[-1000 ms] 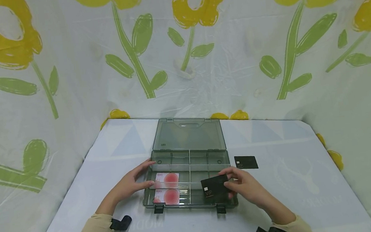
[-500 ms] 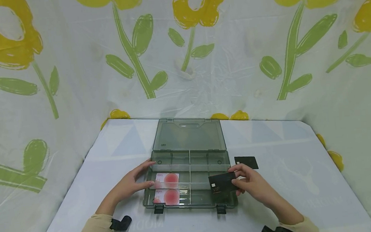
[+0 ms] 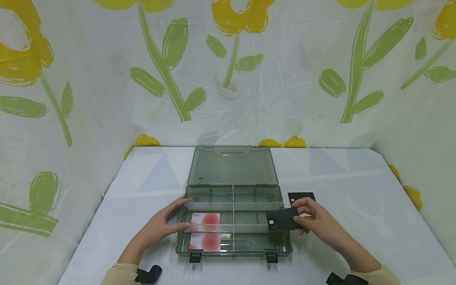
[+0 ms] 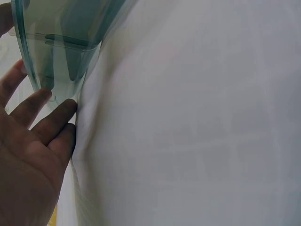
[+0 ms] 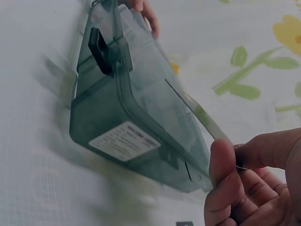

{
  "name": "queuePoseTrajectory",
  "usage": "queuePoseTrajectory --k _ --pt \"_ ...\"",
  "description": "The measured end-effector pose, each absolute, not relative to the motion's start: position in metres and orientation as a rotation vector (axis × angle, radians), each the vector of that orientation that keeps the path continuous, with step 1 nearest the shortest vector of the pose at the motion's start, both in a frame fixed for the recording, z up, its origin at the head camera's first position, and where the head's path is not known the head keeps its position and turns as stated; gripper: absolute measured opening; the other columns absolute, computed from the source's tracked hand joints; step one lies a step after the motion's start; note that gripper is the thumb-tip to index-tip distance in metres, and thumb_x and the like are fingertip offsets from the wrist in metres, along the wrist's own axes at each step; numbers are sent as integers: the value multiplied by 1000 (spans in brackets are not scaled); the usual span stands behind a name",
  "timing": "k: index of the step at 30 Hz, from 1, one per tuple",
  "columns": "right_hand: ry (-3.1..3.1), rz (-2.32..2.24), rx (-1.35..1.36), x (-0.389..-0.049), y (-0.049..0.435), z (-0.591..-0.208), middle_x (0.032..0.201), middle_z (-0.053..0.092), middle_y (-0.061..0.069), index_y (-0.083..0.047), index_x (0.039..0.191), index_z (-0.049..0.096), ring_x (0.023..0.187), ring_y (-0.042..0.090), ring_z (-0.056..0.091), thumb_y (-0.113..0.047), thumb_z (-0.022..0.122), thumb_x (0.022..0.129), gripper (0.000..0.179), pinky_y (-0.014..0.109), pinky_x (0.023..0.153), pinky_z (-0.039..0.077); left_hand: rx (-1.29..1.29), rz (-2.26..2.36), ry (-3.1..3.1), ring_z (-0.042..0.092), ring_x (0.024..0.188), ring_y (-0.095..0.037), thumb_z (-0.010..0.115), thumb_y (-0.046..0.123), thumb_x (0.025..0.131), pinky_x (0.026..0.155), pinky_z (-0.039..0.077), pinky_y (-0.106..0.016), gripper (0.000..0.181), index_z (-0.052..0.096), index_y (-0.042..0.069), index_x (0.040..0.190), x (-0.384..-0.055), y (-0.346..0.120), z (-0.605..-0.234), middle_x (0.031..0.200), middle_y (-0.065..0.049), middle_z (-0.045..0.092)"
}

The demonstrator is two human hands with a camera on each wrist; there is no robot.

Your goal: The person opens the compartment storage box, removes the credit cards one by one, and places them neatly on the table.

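A translucent grey-green compartment box (image 3: 248,245) lies open on the table. My right hand (image 3: 321,226) pinches a black VIP card (image 3: 280,222) between thumb and fingers, above the box's right edge; the right wrist view shows this card (image 5: 202,113) nearly edge-on. Along the box's left side rests my left hand (image 3: 158,228), fingers spread; its fingertips touch the wall in the left wrist view. Two pink-and-white cards (image 3: 206,220) lie in the left middle and left front compartments. Another black card (image 3: 301,195) lies right of the box, partly behind my right hand.
The box's lid (image 3: 232,165) lies folded back behind it. Two dark latches (image 3: 272,257) jut from the front edge. A flower-printed curtain (image 3: 271,80) surrounds the white table (image 3: 363,203).
My right hand has moved right and slightly away from me with the VIP card, from over the right front compartment to the box's right edge. The left hand stays where it was.
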State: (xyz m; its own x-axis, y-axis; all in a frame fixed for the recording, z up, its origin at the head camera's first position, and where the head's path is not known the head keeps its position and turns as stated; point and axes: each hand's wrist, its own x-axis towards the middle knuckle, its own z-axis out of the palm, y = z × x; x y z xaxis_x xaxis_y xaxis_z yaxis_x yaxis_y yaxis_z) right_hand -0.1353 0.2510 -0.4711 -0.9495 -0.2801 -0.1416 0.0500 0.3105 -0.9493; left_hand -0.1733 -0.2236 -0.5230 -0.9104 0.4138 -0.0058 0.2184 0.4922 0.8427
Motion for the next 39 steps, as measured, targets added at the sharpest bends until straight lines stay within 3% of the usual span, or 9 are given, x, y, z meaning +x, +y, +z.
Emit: queuePoseTrajectory --k 22,39 --pt "2403 -1684 -48 -146 297 -474 112 60 19 4 139 41 68 27 65 -12 63 102 46 36 67 57 540 1376 2536 28 150 -42 78 34 91 117 25 -65 67 49 27 151 -173 -225 -523 165 -14 29" --pt "2518 -1571 207 -163 335 -494 121 61 23 2 145 41 79 19 65 -12 60 103 48 26 72 58 553 1389 2524 29 149 -42 78 33 91 117 26 -64 68 48 24 151 -174 -225 -524 165 -14 29"
